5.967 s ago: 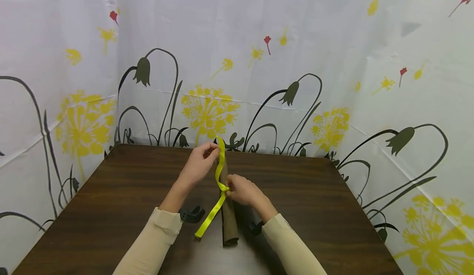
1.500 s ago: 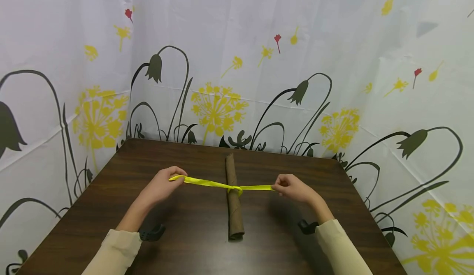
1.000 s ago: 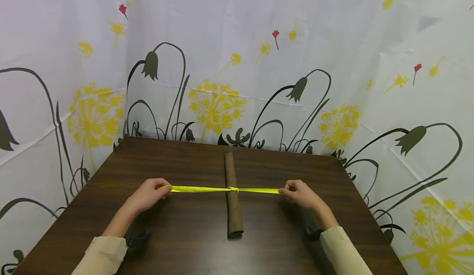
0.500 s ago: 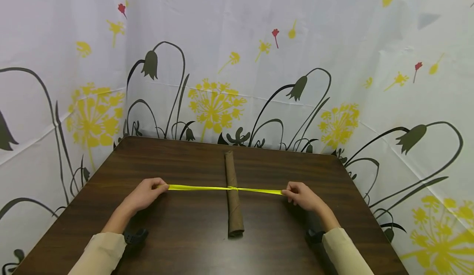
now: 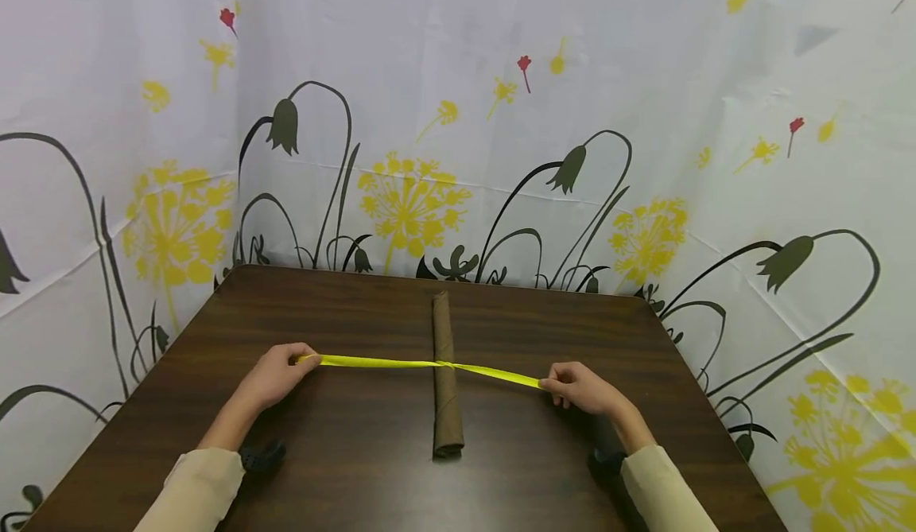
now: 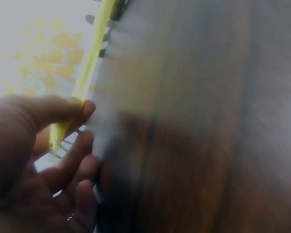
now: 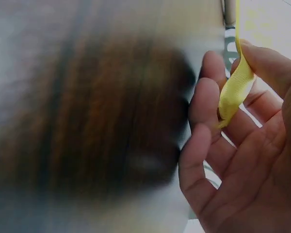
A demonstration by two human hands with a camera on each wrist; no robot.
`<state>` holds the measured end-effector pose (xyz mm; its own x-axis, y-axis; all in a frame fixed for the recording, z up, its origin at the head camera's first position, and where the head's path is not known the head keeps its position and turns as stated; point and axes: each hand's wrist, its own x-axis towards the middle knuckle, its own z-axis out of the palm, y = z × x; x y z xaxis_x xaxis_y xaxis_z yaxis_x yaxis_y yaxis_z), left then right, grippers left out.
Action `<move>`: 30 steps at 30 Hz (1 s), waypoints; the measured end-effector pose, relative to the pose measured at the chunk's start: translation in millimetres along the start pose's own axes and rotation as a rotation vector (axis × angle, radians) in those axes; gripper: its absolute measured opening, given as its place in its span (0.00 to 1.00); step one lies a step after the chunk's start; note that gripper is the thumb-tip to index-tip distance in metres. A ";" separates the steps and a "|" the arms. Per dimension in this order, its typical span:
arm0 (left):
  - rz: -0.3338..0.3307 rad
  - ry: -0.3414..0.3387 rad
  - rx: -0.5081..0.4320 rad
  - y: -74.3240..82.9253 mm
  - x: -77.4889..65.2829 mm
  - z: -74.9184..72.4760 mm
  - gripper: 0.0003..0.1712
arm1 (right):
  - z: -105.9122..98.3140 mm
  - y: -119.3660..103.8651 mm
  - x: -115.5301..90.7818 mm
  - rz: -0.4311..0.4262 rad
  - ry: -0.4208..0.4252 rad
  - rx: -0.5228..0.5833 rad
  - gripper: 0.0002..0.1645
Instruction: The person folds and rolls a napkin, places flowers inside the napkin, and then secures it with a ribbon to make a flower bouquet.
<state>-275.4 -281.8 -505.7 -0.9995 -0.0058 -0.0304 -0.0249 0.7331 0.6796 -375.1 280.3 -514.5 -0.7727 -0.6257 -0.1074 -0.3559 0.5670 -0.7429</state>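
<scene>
A yellow ribbon (image 5: pixel 379 363) runs across a brown rolled-up cloth or sheet (image 5: pixel 448 413) and crosses itself in a small knot on top of the roll. My left hand (image 5: pixel 275 374) pinches one ribbon end between thumb and index finger. The short tail of the ribbon (image 6: pixel 92 58) shows below that thumb in the left wrist view. On the other side my right hand (image 5: pixel 587 389) pinches the opposite end, and a twisted tail of ribbon (image 7: pixel 236 90) lies over its fingers in the right wrist view. Both ribbon halves are stretched nearly straight.
The roll lies lengthwise on a dark wood-grain table (image 5: pixel 343 468). Behind the table's far edge hangs a white curtain (image 5: pixel 444 31) printed with flowers. A dark wrist device (image 5: pixel 263 458) sits on the left wrist, and another (image 5: pixel 607 462) on the right.
Six seconds ago my hands were close together at the roll with a loose ribbon loop. They have since pulled apart sideways, drawing the knot small; lately the right hand has dipped slightly toward me.
</scene>
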 end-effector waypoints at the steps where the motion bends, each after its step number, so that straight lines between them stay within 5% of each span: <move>1: 0.018 -0.016 0.006 -0.1 -2.4 0.0 0.16 | 1.6 -1.7 -1.2 0.009 -0.010 0.005 0.20; 8: 0.033 -0.235 0.086 22.8 -29.6 5.2 0.08 | 23.0 -18.0 -16.7 0.050 -0.030 -0.049 0.18; 16: 0.049 -0.363 0.262 65.8 -70.5 30.4 0.08 | 50.0 -50.4 -37.7 0.081 -0.060 -0.171 0.18; 22: 0.109 -0.357 0.284 79.4 -86.8 43.2 0.14 | 58.2 -61.3 -40.7 0.081 -0.052 -0.229 0.18; 30: 0.093 -0.393 0.184 77.0 -80.5 38.4 0.14 | 51.7 -65.2 -34.5 0.162 0.028 -0.292 0.26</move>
<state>-196.1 -198.7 -479.0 -0.9135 0.2992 -0.2758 0.1042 0.8272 0.5521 -298.1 237.2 -496.5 -0.8440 -0.5024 -0.1876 -0.3598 0.7899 -0.4966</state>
